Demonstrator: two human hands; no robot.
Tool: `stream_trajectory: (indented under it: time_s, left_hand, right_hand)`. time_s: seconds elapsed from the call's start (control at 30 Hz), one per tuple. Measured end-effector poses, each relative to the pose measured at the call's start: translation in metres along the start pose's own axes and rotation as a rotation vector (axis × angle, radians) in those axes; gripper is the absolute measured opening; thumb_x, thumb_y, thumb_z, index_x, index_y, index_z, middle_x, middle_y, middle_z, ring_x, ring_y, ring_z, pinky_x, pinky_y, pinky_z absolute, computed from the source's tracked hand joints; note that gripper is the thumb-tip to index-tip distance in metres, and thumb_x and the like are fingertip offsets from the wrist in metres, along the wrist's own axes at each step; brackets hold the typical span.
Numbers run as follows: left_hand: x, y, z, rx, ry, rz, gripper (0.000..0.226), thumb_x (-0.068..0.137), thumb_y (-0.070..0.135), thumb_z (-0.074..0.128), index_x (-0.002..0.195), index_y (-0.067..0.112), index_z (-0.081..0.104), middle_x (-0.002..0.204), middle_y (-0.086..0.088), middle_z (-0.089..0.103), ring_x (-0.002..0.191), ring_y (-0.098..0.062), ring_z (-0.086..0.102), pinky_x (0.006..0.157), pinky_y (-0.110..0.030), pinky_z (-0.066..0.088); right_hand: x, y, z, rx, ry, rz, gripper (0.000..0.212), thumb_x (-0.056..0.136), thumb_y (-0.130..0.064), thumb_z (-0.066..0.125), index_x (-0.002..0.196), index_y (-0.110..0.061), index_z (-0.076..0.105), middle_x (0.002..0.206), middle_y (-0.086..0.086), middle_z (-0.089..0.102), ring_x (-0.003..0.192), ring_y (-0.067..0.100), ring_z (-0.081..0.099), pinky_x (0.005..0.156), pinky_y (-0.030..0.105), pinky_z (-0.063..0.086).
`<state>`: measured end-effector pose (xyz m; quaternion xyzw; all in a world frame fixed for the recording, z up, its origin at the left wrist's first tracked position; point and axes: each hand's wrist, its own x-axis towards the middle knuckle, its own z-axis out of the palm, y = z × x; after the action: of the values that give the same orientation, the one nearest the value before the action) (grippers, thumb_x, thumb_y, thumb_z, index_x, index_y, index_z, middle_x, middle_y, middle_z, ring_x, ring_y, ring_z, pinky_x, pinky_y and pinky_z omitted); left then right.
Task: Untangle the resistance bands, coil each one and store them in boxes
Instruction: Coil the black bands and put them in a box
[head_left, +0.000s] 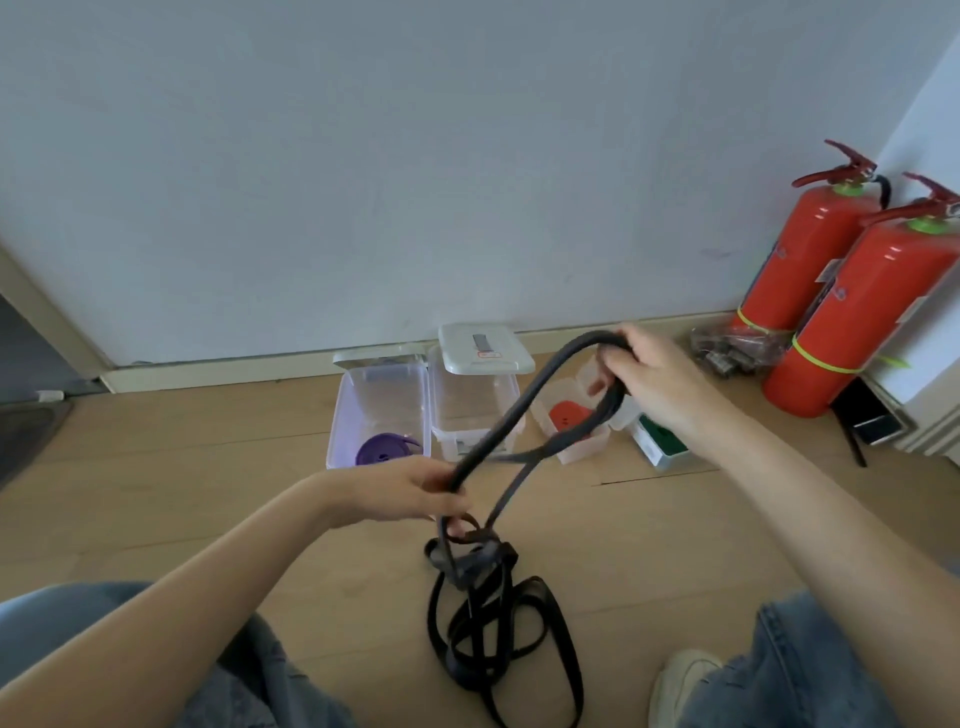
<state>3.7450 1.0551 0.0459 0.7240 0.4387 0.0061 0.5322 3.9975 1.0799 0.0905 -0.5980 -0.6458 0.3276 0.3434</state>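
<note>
A black resistance band (524, 402) stretches between my hands above the wooden floor. My right hand (652, 374) grips its upper loop, fingers curled round it. My left hand (410, 491) pinches the band lower down, near a knot. Below, the rest of the black band hangs in a tangled heap (493, 629) on the floor between my knees. Four clear boxes stand along the wall: one holds a coiled purple band (384, 451), one (475, 410) shows no coil and has a white lid leaning on it, one holds a red band (569, 414), one a green band (662, 435).
Two red fire extinguishers (831, 291) stand at the right against the wall, with a bag of dark items (737, 345) beside them. A black stand (862, 421) sits at their base. My jeans-clad knees and a white shoe (680, 686) flank the heap.
</note>
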Motion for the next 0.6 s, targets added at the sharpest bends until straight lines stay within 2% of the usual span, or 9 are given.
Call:
stream_trajectory:
  time_s: [0.07, 0.13, 0.17, 0.2, 0.27, 0.37, 0.43, 0.53, 0.6]
  left_hand:
    - [-0.004, 0.008, -0.012, -0.082, 0.144, 0.039, 0.021, 0.098, 0.021, 0.044, 0.078, 0.018, 0.049, 0.067, 0.004, 0.052, 0.069, -0.011, 0.060, 0.087, -0.032, 0.051]
    - [-0.006, 0.022, -0.022, -0.133, 0.179, 0.108, 0.023, 0.099, 0.019, 0.041, 0.076, 0.016, 0.045, 0.062, 0.003, 0.037, 0.051, -0.007, 0.043, 0.068, -0.025, 0.052]
    - [-0.005, 0.030, -0.023, -0.117, 0.137, 0.129, 0.023, 0.099, 0.019, 0.041, 0.076, 0.015, 0.044, 0.061, 0.003, 0.033, 0.049, -0.006, 0.037, 0.060, -0.021, 0.048]
    - [-0.004, 0.037, -0.023, -0.072, 0.079, 0.129, 0.023, 0.099, 0.019, 0.041, 0.077, 0.015, 0.043, 0.060, 0.005, 0.032, 0.049, -0.007, 0.033, 0.055, -0.019, 0.044]
    - [0.001, 0.046, -0.018, -0.009, -0.022, 0.114, 0.022, 0.098, 0.018, 0.043, 0.077, 0.013, 0.044, 0.057, 0.007, 0.033, 0.049, -0.009, 0.032, 0.051, -0.019, 0.038]
    - [0.005, 0.049, -0.016, -0.027, -0.041, 0.115, 0.022, 0.098, 0.020, 0.043, 0.090, 0.001, 0.051, 0.058, 0.007, 0.035, 0.050, -0.008, 0.034, 0.052, -0.018, 0.037]
    - [0.004, 0.042, -0.017, 0.032, -0.010, 0.099, 0.024, 0.097, 0.023, 0.045, 0.096, 0.000, 0.051, 0.063, 0.005, 0.044, 0.054, -0.008, 0.046, 0.060, -0.016, 0.042]
    - [-0.002, 0.029, -0.018, 0.115, 0.025, 0.027, 0.023, 0.098, 0.027, 0.042, 0.078, 0.016, 0.044, 0.065, 0.006, 0.047, 0.062, -0.008, 0.056, 0.066, -0.017, 0.044]
    - [-0.007, 0.031, -0.020, 0.028, 0.076, 0.007, 0.026, 0.099, 0.028, 0.039, 0.075, 0.018, 0.040, 0.061, 0.007, 0.038, 0.053, -0.006, 0.048, 0.060, -0.020, 0.046]
  right_hand:
    - [-0.001, 0.013, 0.002, -0.430, -0.236, 0.077, 0.022, 0.096, -0.020, 0.049, 0.075, -0.015, 0.048, 0.063, -0.003, 0.052, 0.050, 0.007, 0.052, 0.043, 0.012, 0.036]
    - [-0.005, 0.024, 0.008, -0.604, -0.474, 0.115, 0.017, 0.087, -0.022, 0.061, 0.077, -0.017, 0.049, 0.073, -0.002, 0.053, 0.066, 0.012, 0.052, 0.052, 0.011, 0.037]
    - [-0.008, 0.025, 0.012, -0.550, -0.527, 0.089, 0.020, 0.081, -0.026, 0.068, 0.091, -0.018, 0.053, 0.091, -0.003, 0.058, 0.083, 0.015, 0.056, 0.066, 0.014, 0.043]
    - [-0.011, 0.024, 0.017, -0.434, -0.551, 0.026, 0.045, 0.076, -0.031, 0.074, 0.113, -0.021, 0.051, 0.115, -0.009, 0.056, 0.104, 0.013, 0.053, 0.085, 0.019, 0.044]
    - [-0.018, 0.015, 0.033, -0.174, -0.586, -0.074, 0.079, 0.072, -0.037, 0.076, 0.138, -0.035, 0.032, 0.133, -0.027, 0.040, 0.123, -0.005, 0.038, 0.101, 0.014, 0.030]
    - [-0.024, 0.001, 0.052, -0.119, -0.575, -0.258, 0.030, 0.086, -0.017, 0.063, 0.111, -0.032, 0.056, 0.093, -0.018, 0.063, 0.095, 0.003, 0.060, 0.089, 0.021, 0.047]
    - [-0.020, -0.003, 0.042, -0.096, -0.447, -0.262, 0.025, 0.092, -0.006, 0.049, 0.087, -0.029, 0.058, 0.072, -0.006, 0.062, 0.076, 0.017, 0.063, 0.077, 0.035, 0.051]
    - [-0.009, -0.004, 0.014, -0.142, -0.237, -0.164, 0.022, 0.094, -0.006, 0.043, 0.088, -0.017, 0.060, 0.072, 0.001, 0.063, 0.065, 0.004, 0.059, 0.065, 0.020, 0.047]
    - [-0.007, 0.001, 0.008, -0.267, -0.331, -0.078, 0.021, 0.096, -0.008, 0.041, 0.087, -0.017, 0.058, 0.074, 0.000, 0.061, 0.063, -0.001, 0.057, 0.059, 0.012, 0.041]
